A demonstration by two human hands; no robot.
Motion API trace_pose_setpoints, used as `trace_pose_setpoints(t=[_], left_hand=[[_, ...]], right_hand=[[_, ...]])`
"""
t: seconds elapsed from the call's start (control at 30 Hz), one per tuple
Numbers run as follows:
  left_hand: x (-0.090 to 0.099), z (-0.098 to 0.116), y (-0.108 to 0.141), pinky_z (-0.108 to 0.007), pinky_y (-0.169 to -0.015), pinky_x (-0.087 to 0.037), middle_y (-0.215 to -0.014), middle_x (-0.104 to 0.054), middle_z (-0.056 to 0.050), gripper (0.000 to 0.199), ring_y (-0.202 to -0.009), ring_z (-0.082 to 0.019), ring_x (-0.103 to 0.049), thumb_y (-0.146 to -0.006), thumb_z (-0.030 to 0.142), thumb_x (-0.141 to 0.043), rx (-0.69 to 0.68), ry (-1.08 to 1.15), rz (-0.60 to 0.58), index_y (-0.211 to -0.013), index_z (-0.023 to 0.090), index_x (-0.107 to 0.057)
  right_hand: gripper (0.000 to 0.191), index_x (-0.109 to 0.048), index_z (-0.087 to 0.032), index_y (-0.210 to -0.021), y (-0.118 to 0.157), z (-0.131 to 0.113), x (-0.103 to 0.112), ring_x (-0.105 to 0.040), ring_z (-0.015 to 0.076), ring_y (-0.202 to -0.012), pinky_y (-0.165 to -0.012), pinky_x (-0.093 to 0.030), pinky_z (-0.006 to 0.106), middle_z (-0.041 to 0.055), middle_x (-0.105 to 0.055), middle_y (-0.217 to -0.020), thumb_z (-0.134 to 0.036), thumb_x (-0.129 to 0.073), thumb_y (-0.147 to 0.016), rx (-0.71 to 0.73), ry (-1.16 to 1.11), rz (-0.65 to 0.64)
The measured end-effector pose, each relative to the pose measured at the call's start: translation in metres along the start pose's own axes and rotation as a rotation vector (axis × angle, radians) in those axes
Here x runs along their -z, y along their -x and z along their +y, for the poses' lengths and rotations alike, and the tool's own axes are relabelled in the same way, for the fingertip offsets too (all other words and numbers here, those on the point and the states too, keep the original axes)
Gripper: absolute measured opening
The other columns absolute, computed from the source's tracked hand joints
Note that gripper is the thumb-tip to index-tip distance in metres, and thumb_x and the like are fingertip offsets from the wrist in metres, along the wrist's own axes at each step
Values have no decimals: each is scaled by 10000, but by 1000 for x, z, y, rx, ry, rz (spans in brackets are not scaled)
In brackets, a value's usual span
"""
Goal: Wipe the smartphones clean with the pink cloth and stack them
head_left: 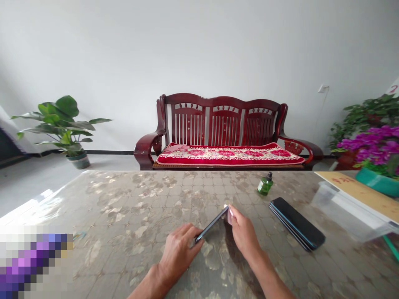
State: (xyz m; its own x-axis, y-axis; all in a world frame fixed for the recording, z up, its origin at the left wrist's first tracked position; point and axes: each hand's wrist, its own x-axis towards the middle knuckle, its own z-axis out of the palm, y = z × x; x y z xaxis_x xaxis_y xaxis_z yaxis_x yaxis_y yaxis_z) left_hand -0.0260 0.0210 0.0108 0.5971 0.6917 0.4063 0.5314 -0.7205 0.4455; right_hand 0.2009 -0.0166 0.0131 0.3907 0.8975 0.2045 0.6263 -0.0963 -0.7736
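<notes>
head view: left hand (181, 246) clasps a tilted smartphone (213, 224) between thumb and fingers; right hand (245, 234) touches its far end, pinch unclear.

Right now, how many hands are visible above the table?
2. The left hand grips the near end of a thin flat object; the right hand is at its far end. Blurring at lower left could hide others.

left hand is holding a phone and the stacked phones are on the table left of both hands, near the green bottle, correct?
One slip: the stacked phones lie right of the left hand and right hand, as the head view shows. The left hand holds a phone, and the stack is on the table near the green bottle.
</notes>
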Motion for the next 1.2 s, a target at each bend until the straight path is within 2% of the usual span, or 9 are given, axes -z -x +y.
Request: trace_pose_setpoints(t=[0.1,0.23,0.33,0.43,0.57,0.67,0.8,1.0,1.2], left_hand=[[-6,7,6,-284,-768,-500,-838,-658,-14,189,-778,-171,-628,-847,142,-526,-197,-41,2,-985,228,-623],[-13,18,7,-456,-1090,-360,-988,-673,-24,417,-1108,-215,-590,-682,-9,-475,-193,7,-68,-1009,228,-580],[-16,22,6,-371,-1055,-419,-1117,-643,-33,520,-1150,-198,-565,-603,-33,-456,-102,30,-164,-1041,225,-566],[-16,22,6,-304,-1004,-465,-1206,-612,-41,529,-1148,-189,-565,-659,-28,-485,-97,12,-233,-1119,223,-552],[-18,19,6,-355,-1046,-451,-1306,-581,-65,510,-1245,-233,-522,-784,36,-577,-143,-100,-292,-1252,231,-517],[-23,15,6,-404,-1043,-462,-1327,-581,-87,538,-1268,-282,-510,-790,117,-688,-175,-190,-331,-1287,225,-511],[-30,15,7,-449,-1028,-475,-1343,-575,-110,595,-1275,-320,-502,-784,213,-750,-217,-273,-337,-1324,216,-498],[-19,33,10,-386,-1061,-449,-1410,-525,-112,571,-1333,-281,-442,-836,11,-529,-283,-335,-375,-1379,177,-464],[-11,52,16,-427,-1084,-417,-1484,-417,-178,659,-1372,-337,-371,-777,17,-496,-315,-366,-475,-1426,83,-405]], right_hand=[[495,-662,-104,-1205,2,7,6,-606,244,-1169,-985,-472,348,132,-659,-1235,-326,-365,-877,-98,-77,-40],[496,-678,-114,-1183,0,16,10,-619,249,-1144,-986,-469,364,125,-674,-1210,-278,-394,-810,-130,-75,-36],[477,-682,-149,-1187,-3,17,8,-633,254,-1119,-953,-488,365,115,-690,-1182,-269,-405,-817,-117,-47,-39],[474,-675,-155,-1200,-3,18,7,-649,264,-1090,-896,-517,362,127,-695,-1167,-279,-387,-844,-119,-20,-33],[510,-616,-137,-1279,-1,19,12,-668,255,-1053,-863,-532,351,141,-686,-1181,-296,-328,-889,-103,55,108],[511,-611,-135,-1282,3,19,13,-669,248,-1054,-872,-534,350,136,-686,-1184,-280,-304,-900,-80,125,201],[485,-621,-175,-1268,14,20,2,-645,226,-1102,-932,-516,356,92,-674,-1219,-210,-302,-904,94,205,97],[471,-637,-188,-1244,18,30,-18,-621,194,-1127,-995,-492,371,79,-674,-1216,-131,-326,-895,302,242,97],[498,-628,-215,-1264,12,29,-20,-594,185,-1171,-1031,-475,388,63,-659,-1246,-88,-341,-878,400,184,48]])
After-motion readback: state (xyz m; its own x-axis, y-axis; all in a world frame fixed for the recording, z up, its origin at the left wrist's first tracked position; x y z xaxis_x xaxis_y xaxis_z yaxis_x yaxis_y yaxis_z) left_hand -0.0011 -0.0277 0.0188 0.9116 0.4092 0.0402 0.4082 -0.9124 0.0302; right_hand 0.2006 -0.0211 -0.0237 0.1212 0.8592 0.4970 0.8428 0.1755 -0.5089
